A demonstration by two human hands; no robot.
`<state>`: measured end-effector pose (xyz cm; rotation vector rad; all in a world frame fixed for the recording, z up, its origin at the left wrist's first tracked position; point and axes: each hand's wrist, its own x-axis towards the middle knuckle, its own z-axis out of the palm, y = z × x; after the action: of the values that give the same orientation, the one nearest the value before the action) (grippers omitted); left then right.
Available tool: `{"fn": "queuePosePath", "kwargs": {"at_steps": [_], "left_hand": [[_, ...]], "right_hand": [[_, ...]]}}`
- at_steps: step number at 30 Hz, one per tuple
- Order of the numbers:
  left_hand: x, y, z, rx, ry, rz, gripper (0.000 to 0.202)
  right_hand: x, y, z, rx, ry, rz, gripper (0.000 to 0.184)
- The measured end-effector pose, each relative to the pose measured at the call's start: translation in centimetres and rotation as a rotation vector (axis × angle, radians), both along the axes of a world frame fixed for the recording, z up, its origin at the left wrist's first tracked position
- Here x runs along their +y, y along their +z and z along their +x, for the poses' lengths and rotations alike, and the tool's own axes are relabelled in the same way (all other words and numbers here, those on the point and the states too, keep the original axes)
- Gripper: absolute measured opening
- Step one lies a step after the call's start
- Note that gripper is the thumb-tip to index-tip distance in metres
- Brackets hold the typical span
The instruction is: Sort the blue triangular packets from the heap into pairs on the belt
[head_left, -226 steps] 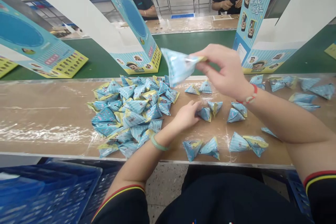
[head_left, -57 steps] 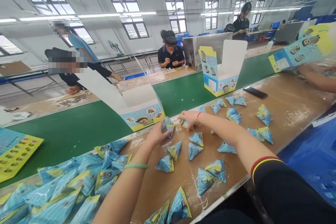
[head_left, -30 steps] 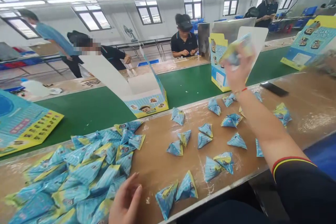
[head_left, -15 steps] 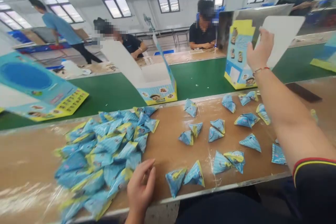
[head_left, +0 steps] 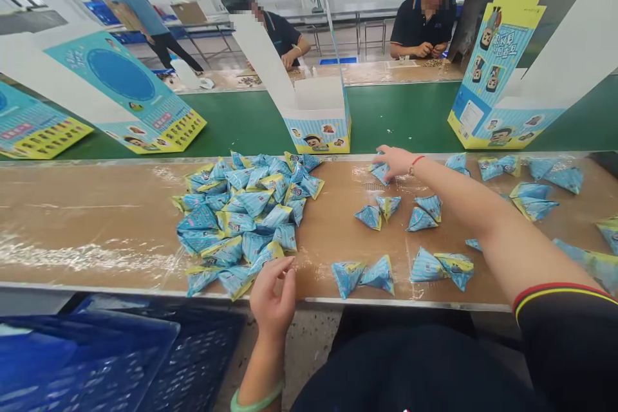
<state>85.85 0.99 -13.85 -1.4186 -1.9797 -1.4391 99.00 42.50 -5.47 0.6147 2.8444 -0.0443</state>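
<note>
My right hand (head_left: pixel 396 163) reaches over a blue triangular packet (head_left: pixel 380 172) near the far edge of the work table. Its fingers are spread, partly covering the packet; whether they touch it I cannot tell. My left hand (head_left: pixel 273 295) hovers at the table's near edge, fingers loosely bent and apart from the thumb, with nothing held. Beside it lies a heap of blue and yellow triangular packets (head_left: pixel 253 203). More packets sit in pairs to the right, such as one pair (head_left: pixel 377 275) at the front and another pair (head_left: pixel 425 212) farther back.
Beyond the brown table (head_left: pixel 87 219) runs a green conveyor belt (head_left: pixel 400 112). On it stand open printed cartons, including a middle carton (head_left: pixel 321 134) and a right carton (head_left: pixel 502 125). Blue plastic crates (head_left: pixel 193 347) are below at left. Co-workers sit across the belt.
My right hand has left the right carton's flap and come down leftward to a packet. My left hand stays near the heap. The view has tilted downward.
</note>
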Motion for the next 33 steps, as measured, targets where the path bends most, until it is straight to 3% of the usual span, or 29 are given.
{"fn": "queuePosePath", "kwargs": {"at_steps": [3,6,11,13,15,17,20,23,27,33], "left_hand": [[-0.2,-0.1,-0.2,-0.003,-0.007,0.006,0.020],[0.1,-0.1,-0.5,0.000,-0.035,0.006,0.019],[0.5,0.1,-1.0,0.054,0.022,0.024,0.021],[0.5,0.1,-0.9,0.087,0.079,0.041,0.024],[0.3,0.0,-0.7,0.103,0.101,0.044,0.025],[0.1,-0.2,-0.4,0.096,0.095,0.033,0.025],[-0.1,-0.4,-0.1,0.081,0.101,0.022,0.023],[-0.2,-0.5,-0.2,0.068,0.117,0.017,0.022],[0.0,-0.6,-0.5,0.043,0.138,0.016,0.020],[0.8,-0.3,-0.2,0.049,0.141,0.013,0.014]], "right_hand": [[0.8,0.0,1.2,-0.052,-0.067,0.005,0.064],[2.0,0.3,4.1,-0.088,-0.135,0.022,0.062],[1.6,1.3,7.1,-0.019,-0.217,0.096,0.085],[-0.2,1.8,6.5,0.137,-0.163,0.135,0.073],[-3.1,2.0,5.4,0.229,-0.046,0.060,0.054],[-6.6,1.7,4.4,0.170,0.036,-0.069,0.059],[-11.2,0.3,3.6,0.021,0.006,-0.116,0.076],[-12.9,-0.9,2.9,-0.003,-0.013,-0.077,0.050],[-10.1,-0.2,0.8,0.019,0.004,-0.040,0.032],[-3.2,1.7,-3.2,0.061,-0.171,0.064,0.037]]}}
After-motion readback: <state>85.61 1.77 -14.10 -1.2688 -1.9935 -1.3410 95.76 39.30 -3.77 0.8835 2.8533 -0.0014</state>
